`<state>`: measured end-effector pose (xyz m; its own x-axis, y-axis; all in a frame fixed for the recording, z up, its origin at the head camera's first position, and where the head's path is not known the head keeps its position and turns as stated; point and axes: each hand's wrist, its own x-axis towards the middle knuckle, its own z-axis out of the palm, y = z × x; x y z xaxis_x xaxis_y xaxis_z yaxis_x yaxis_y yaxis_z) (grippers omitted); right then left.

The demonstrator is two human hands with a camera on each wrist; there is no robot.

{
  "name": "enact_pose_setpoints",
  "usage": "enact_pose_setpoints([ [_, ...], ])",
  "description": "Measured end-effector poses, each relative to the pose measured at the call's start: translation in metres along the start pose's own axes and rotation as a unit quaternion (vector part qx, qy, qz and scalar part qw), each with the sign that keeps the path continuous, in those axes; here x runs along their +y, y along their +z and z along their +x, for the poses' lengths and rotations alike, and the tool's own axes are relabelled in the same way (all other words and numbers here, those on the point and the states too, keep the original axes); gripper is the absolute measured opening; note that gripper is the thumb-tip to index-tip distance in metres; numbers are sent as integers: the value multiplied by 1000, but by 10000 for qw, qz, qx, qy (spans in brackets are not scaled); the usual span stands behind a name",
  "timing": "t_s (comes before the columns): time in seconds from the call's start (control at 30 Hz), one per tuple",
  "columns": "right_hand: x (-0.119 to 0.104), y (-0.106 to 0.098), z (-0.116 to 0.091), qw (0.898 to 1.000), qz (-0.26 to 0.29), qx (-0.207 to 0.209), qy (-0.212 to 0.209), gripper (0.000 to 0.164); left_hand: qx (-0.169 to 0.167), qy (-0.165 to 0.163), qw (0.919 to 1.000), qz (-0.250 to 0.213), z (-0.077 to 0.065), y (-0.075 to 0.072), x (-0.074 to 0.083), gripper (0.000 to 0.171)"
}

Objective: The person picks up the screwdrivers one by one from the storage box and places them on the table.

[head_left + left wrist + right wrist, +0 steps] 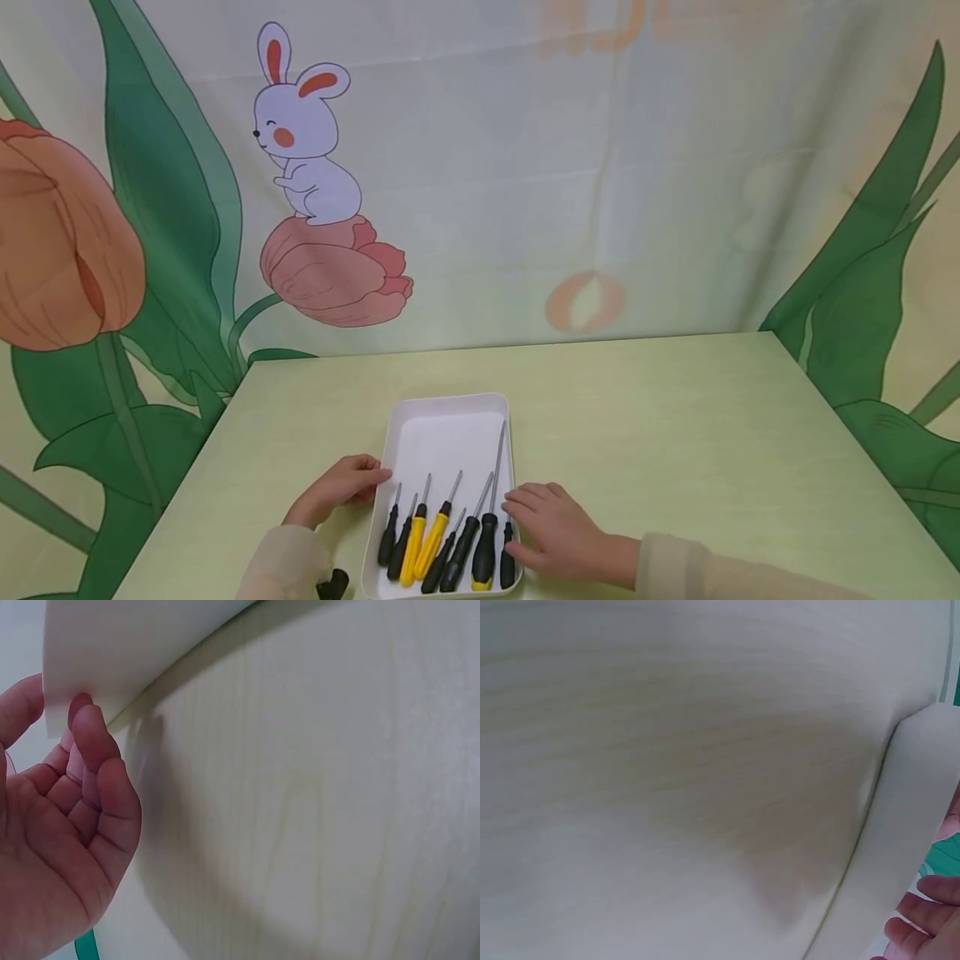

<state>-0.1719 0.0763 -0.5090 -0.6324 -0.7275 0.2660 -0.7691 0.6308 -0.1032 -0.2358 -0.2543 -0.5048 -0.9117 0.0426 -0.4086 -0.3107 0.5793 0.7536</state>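
A white tray [450, 425] lies on the table with several screwdrivers in a row, tips pointing to the far side. Two have yellow handles, such as this yellow screwdriver [431, 546]; most others have black handles. The longest screwdriver [486, 542] is black with a yellow end and stretches along the right wall. My left hand [348, 483] pinches the tray's left wall, thumb over the rim and curled fingers outside, as the left wrist view shows. My right hand [558, 529] rests at the right rim, fingers extended over it near a short black screwdriver [507, 557].
The pale wood-grain table [660, 433] extends to both sides and behind the tray. A printed curtain [480, 167] with a rabbit and tulips hangs at its far edge. Below the left sleeve sits a small black object [333, 583].
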Motion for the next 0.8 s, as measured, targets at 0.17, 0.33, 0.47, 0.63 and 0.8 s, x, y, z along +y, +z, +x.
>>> enact_pose_setpoints([
  [0.17, -5, -2, 8, 9997, -194, -75, 141, 38, -48, 62, 9999, -109, -6, 1, 3, 25],
  [0.33, -9, -5, 14, 9986, -390, -190, 286, 35, -389, 318, 9985, -224, -2, -3, -3, 34],
  [0.47, -12, -6, 19, 9965, -311, -596, 504, 38, -463, 334, 9979, -292, 0, -4, -6, 36],
  [0.63, -15, -8, 24, 9922, -109, -968, 776, 42, -212, 117, 9994, -262, -3, 0, -3, 30],
  [0.8, -17, -3, 26, 9893, -233, -1102, 924, 45, -68, -33, 9998, -171, -3, 3, -2, 26],
])
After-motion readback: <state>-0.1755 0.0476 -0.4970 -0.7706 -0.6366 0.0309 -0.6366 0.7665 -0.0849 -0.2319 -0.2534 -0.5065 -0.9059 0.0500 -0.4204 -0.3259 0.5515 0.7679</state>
